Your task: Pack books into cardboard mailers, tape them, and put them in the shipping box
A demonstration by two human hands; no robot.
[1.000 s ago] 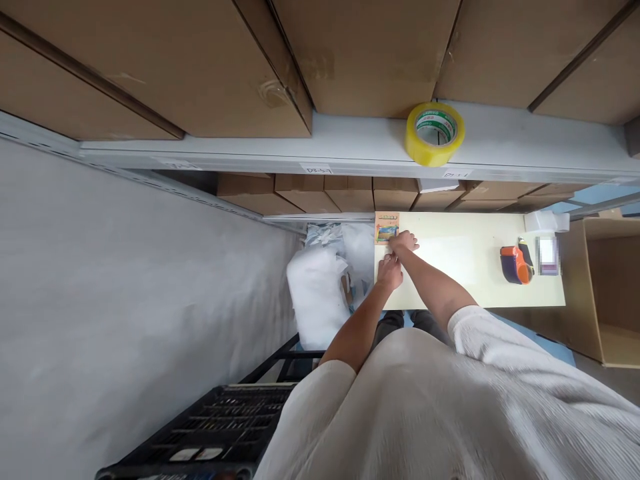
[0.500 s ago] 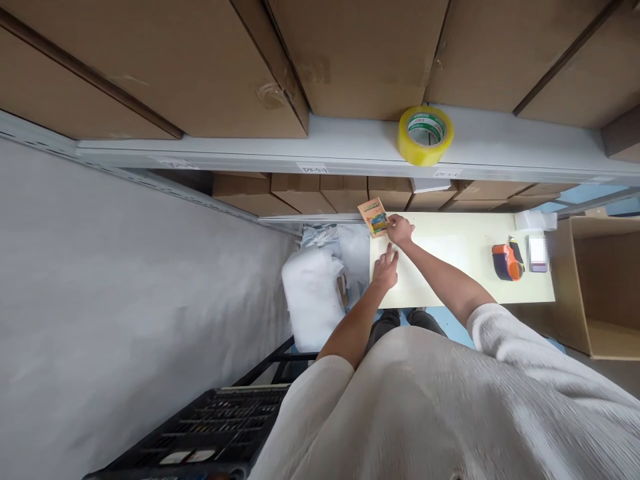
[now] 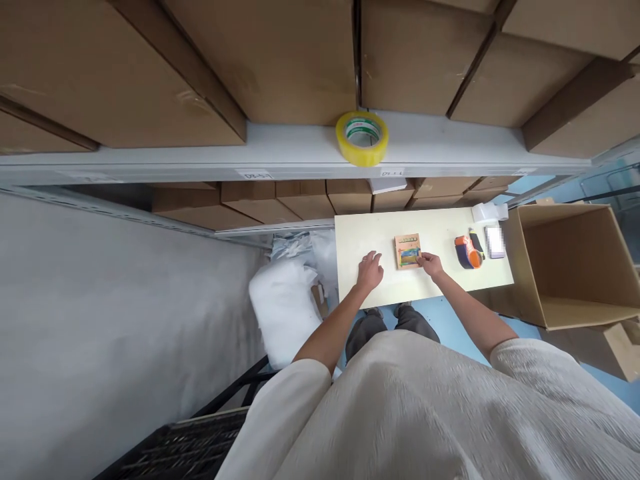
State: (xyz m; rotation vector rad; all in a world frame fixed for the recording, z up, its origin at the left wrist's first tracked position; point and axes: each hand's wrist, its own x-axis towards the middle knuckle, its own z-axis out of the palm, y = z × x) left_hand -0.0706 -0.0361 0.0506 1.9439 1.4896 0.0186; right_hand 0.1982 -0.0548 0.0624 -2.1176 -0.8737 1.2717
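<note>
My right hand (image 3: 431, 264) pinches the right edge of a small, flat orange-brown packet (image 3: 406, 248) with green lettering and a colourful picture. Whether it is a thin box or a booklet I cannot tell. The packet is over the pale cream table (image 3: 387, 287), roughly between my two hands. To its left, my left hand (image 3: 370, 270) rests on the tabletop with fingers apart and nothing in it.
An orange and dark-blue tape dispenser (image 3: 469, 252), a black-and-yellow cutter (image 3: 477, 241) and a phone-like device (image 3: 495, 241) lie at the right. Yellow tape (image 3: 362, 155) sits on the shelf (image 3: 295, 143) above. An open carton (image 3: 530, 267) stands right, white wrapping (image 3: 283, 307) left.
My right hand has brought the packet from the table's back left corner toward its middle. My left hand now lies apart from the right one. The view has shifted to the right.
</note>
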